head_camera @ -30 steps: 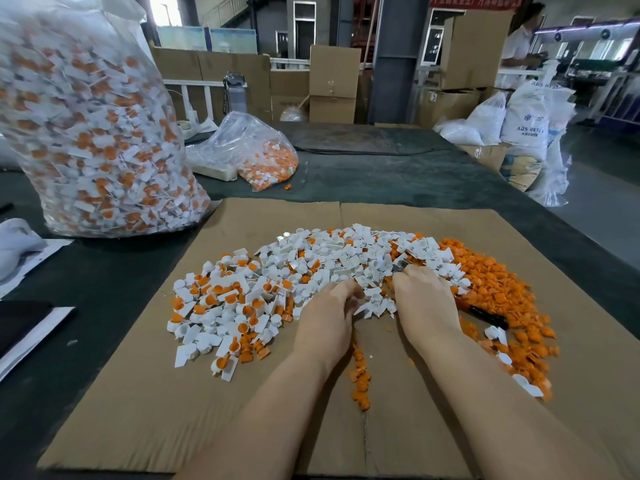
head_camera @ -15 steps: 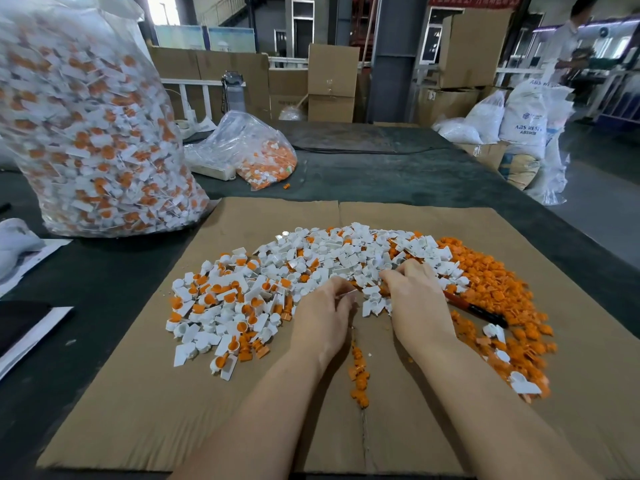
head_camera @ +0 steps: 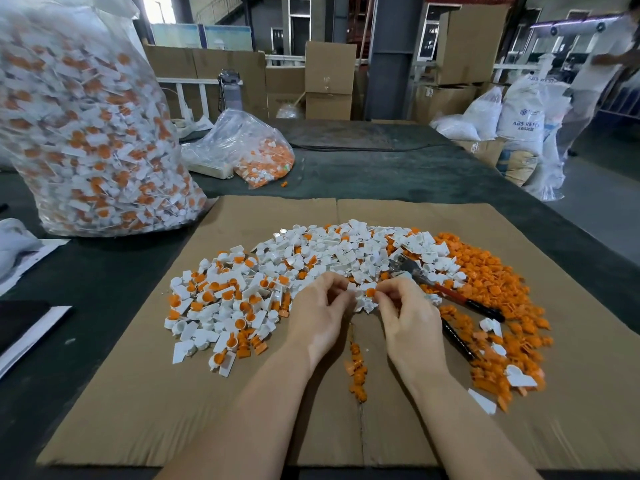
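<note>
Both hands have drawn back out of the white heap [head_camera: 329, 251] and now meet just at its near edge, the left hand [head_camera: 320, 313] pinching a white cap [head_camera: 350, 287] and the right hand [head_camera: 410, 317] pinching the orange plug [head_camera: 370, 292] at its end. Pliers [head_camera: 446, 289] lie just right of the right hand, jaws in the white heap and handles across the orange heap [head_camera: 491, 282]. All rests on cardboard [head_camera: 138, 393]; a full bag [head_camera: 86, 133] and a smaller bag [head_camera: 249, 147] stand well beyond.
</note>
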`<state>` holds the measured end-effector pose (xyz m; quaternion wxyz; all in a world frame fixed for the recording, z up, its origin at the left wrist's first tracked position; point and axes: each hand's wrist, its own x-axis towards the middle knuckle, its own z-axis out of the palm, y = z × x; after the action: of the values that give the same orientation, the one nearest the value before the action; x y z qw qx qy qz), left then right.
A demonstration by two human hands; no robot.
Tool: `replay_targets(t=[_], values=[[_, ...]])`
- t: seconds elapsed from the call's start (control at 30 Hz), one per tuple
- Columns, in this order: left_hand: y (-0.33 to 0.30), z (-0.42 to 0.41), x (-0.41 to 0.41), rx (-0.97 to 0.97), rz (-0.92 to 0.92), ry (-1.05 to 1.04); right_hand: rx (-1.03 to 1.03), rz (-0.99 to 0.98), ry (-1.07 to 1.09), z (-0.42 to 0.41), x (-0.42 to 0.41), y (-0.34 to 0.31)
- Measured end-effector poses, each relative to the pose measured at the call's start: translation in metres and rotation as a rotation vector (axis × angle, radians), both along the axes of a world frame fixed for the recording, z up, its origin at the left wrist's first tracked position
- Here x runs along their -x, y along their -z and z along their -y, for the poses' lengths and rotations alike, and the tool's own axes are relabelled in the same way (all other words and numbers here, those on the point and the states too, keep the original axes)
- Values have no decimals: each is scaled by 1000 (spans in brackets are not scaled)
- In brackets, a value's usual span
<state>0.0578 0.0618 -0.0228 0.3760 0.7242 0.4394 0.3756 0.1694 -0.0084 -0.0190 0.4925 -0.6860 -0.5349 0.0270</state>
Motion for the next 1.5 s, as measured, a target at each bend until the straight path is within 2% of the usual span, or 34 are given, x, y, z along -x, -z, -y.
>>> replay_targets(t=[0.1,0.2,0.43,0.57,0.97,1.23,1.5], values=[[-1,1,1,28,16,25,7,-97,-29,1,1,1],[-2,3,0,44,17,51,30,-93,-35,1,1,1],[-5,5,3,81,20,64,85,164,50,0,1,5],[-7,6,3,77,18,51,108,238,63,0,3,5],[-6,10,0,-10,-72,88,146,201,48,0,2,6],[-11,9,3,95,38,74,49,10,-90,1,0,3],[-10,9,5,76,2,99,13,76,-151,2,-2,1]])
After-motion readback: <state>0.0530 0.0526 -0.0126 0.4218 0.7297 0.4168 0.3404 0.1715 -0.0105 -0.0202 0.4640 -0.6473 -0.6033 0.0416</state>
